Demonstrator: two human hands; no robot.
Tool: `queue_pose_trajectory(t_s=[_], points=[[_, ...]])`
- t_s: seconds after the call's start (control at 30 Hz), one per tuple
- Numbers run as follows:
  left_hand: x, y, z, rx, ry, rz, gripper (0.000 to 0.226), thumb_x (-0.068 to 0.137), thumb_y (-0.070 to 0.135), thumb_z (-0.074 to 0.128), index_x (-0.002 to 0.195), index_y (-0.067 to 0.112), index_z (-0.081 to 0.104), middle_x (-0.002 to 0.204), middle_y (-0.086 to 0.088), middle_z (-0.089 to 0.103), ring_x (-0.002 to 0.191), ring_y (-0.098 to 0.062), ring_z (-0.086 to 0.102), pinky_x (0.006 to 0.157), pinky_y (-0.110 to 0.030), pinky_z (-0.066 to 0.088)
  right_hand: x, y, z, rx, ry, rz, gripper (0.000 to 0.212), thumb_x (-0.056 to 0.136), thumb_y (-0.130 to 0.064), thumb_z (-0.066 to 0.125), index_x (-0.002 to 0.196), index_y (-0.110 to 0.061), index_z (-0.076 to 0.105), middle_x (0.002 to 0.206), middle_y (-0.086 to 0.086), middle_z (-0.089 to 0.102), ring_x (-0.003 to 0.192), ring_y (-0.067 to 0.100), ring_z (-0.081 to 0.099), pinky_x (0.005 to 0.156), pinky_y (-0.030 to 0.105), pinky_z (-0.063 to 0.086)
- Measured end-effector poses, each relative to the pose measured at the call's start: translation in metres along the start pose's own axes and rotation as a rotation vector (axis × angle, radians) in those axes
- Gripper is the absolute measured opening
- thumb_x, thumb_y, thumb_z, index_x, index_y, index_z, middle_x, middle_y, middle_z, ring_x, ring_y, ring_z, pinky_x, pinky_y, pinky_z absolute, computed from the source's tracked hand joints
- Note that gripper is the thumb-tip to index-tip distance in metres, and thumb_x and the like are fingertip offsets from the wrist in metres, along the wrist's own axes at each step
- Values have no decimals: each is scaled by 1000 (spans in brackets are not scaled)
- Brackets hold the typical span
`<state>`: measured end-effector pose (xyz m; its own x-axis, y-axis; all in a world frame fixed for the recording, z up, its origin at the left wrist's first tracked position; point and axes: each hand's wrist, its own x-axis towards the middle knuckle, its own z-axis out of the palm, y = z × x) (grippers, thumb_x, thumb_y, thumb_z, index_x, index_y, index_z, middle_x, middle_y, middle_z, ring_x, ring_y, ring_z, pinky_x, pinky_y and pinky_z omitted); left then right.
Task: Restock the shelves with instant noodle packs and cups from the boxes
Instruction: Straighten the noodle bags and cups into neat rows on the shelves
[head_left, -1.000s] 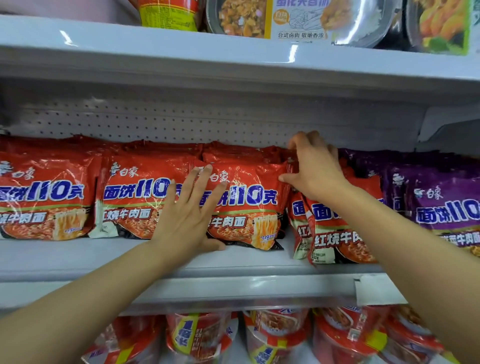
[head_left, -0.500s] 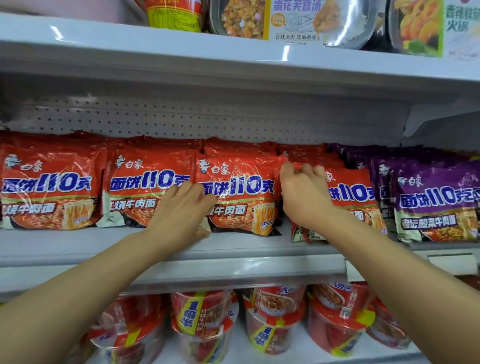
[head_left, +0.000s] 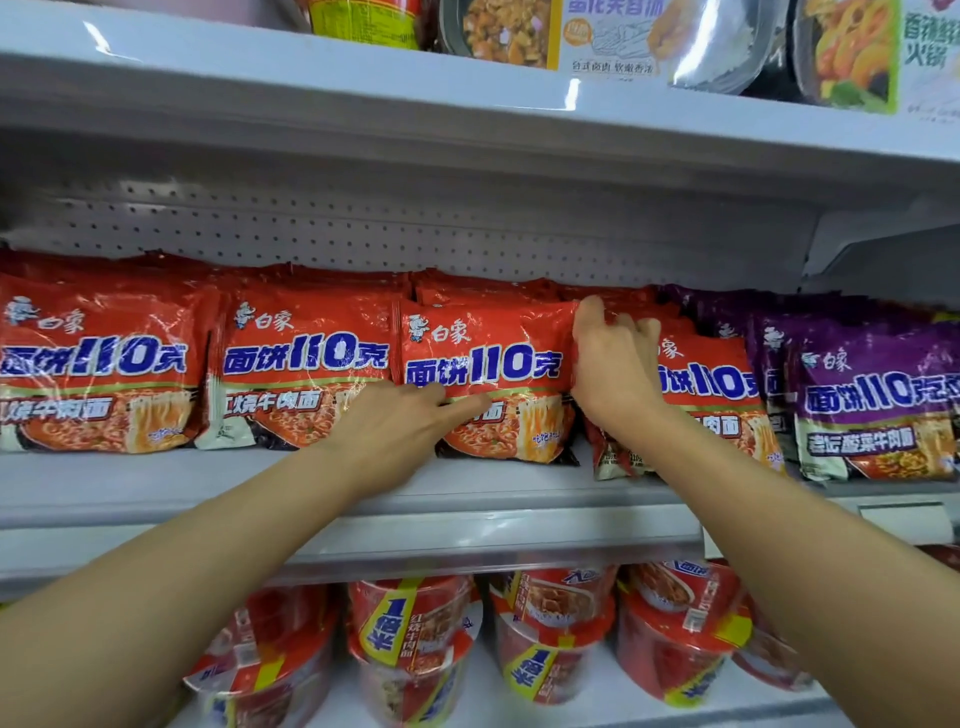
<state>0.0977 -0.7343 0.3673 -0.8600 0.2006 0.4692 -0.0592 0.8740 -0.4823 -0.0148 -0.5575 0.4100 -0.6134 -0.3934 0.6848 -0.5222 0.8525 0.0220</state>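
Note:
Red instant noodle packs stand in rows on the middle shelf (head_left: 156, 483). My left hand (head_left: 395, 431) lies with straight fingers against the lower front of the third red pack (head_left: 483, 353). Just right of it, my right hand (head_left: 613, 369) curls its fingers over the top left edge of the rightmost red pack (head_left: 717, 384), which leans slightly. Its lower left corner is hidden by my wrist. More red packs are stacked behind the front ones.
Purple noodle packs (head_left: 878, 395) fill the shelf right of the red ones. Red noodle cups (head_left: 415, 639) stand on the shelf below. Bowl meals (head_left: 597, 36) sit on the upper shelf. A perforated back panel (head_left: 363, 228) closes the rear.
My right hand came down from the pack tops and pushed the tilted rightmost red packs upright into the row. My left hand slid right and lower along the third pack.

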Motion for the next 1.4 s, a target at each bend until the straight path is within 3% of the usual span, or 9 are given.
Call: queue_pose_trajectory(t_s=[0.07, 0.17, 0.27, 0.33, 0.4, 0.53, 0.93, 1.27, 1.4], points=[[3, 6, 1, 48, 40, -15, 76, 93, 6, 38, 149, 41, 0, 86, 2, 39, 59, -18, 41, 43, -26, 17, -2, -2, 2, -75, 14, -48, 62, 80, 5, 54, 137, 0, 31, 102, 16, 65, 107, 32, 50, 90, 36, 27], [3, 8, -1, 47, 22, -35, 79, 95, 7, 35, 148, 41, -12, 89, 1, 39, 65, -18, 42, 44, -26, 17, -3, 1, 1, -143, -3, -71, 52, 83, 2, 52, 134, 0, 39, 108, 16, 64, 112, 32, 47, 92, 38, 28], [-3, 3, 0, -25, 22, -79, 79, 89, 14, 58, 150, 37, 14, 94, -2, 52, 71, -17, 44, 45, -23, 22, -8, 7, -11, -177, 22, -104, 35, 82, -20, 69, 113, -8, 59, 118, 11, 56, 114, 29, 41, 92, 39, 29], [-5, 1, 5, -54, 109, -31, 78, 68, 27, 82, 137, 27, 47, 90, -4, 57, 72, -19, 52, 45, -23, 29, -16, 8, -17, -182, -41, -213, 31, 79, -41, 70, 99, -16, 67, 116, 3, 54, 113, 24, 39, 93, 39, 27], [-2, -1, 12, -16, 197, 13, 81, 51, 39, 90, 124, 23, 59, 97, -6, 59, 83, -22, 57, 52, -29, 44, -27, 5, -16, -185, -162, -319, 33, 79, -51, 66, 92, -21, 68, 109, -2, 57, 111, 20, 39, 94, 39, 26], [4, 0, 18, 11, 211, -22, 91, 46, 50, 89, 128, 27, 56, 123, -12, 57, 108, -31, 57, 82, -49, 51, -38, 3, -1, -253, -277, -359, 35, 83, -48, 64, 101, -19, 67, 112, 0, 59, 115, 22, 39, 97, 41, 23], [11, -3, 22, 68, 215, -5, 94, 42, 49, 91, 127, 24, 59, 129, -17, 55, 112, -35, 52, 85, -55, 48, -41, 5, 12, -316, -263, -399, 16, 87, -14, 52, 98, -13, 64, 100, 2, 62, 111, 23, 40, 100, 42, 17], [11, 3, 11, 86, 195, -9, 88, 52, 66, 79, 128, 27, 57, 130, -15, 55, 112, -33, 56, 88, -54, 48, -39, 8, -3, -101, -136, -335, 16, 88, -39, 59, 83, -25, 62, 101, -4, 55, 108, 18, 41, 93, 37, 21], [16, 12, 12, 54, 204, 1, 87, 52, 64, 81, 128, 29, 57, 132, -15, 54, 112, -33, 55, 87, -56, 48, -39, -4, 2, -152, -219, -392, 24, 86, -46, 59, 89, -23, 64, 100, -2, 62, 104, 19, 47, 90, 37, 24]])
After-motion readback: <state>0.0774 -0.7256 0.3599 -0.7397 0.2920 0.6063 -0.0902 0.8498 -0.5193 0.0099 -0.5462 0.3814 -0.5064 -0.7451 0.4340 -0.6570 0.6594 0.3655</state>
